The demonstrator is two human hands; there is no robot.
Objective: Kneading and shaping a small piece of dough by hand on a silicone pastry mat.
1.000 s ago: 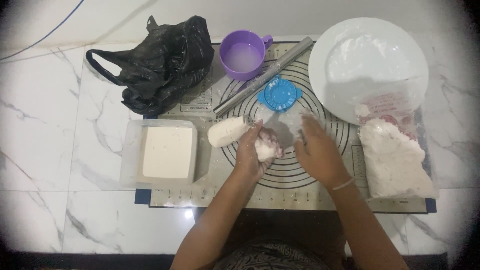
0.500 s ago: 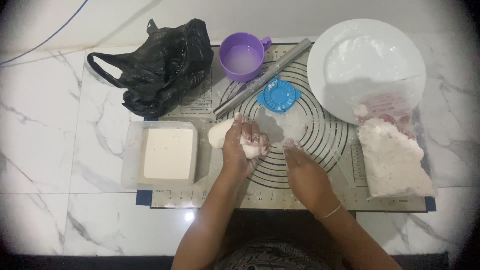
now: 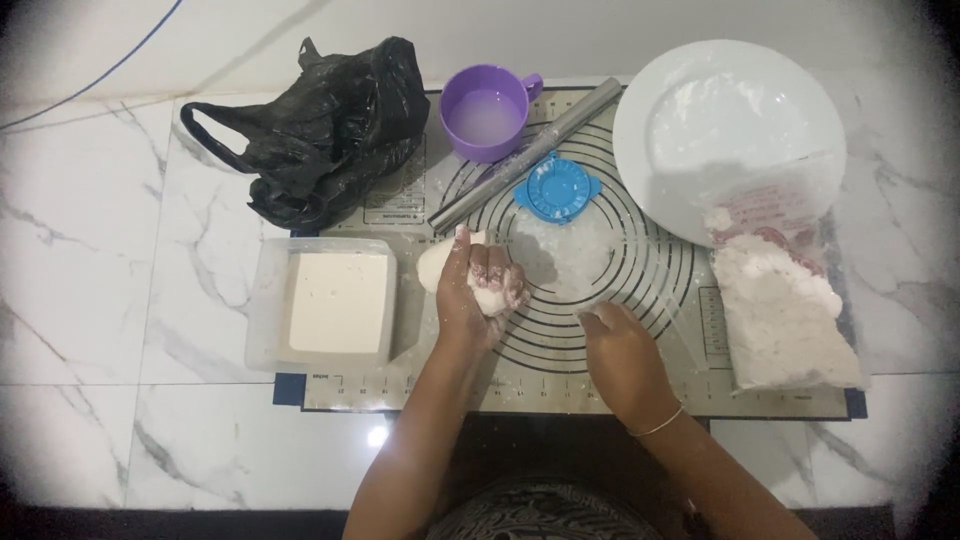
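Right hand (image 3: 618,350) has drawn back from the dough (image 3: 478,280); left hand (image 3: 470,290) stays gripping.

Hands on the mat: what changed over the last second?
The right hand let go of the dough piece and drew back toward the mat's near edge. The left hand alone now grips it, beside the dough log. Cup, rolling pin, plate and flour bag stayed put.

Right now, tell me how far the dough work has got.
Done: flour dusted on the mat, dough mixed. In hand: the left hand grips a dough lump; the right hand rests on the mat. Left: rolling pin and blue press lie unused, plate bare.
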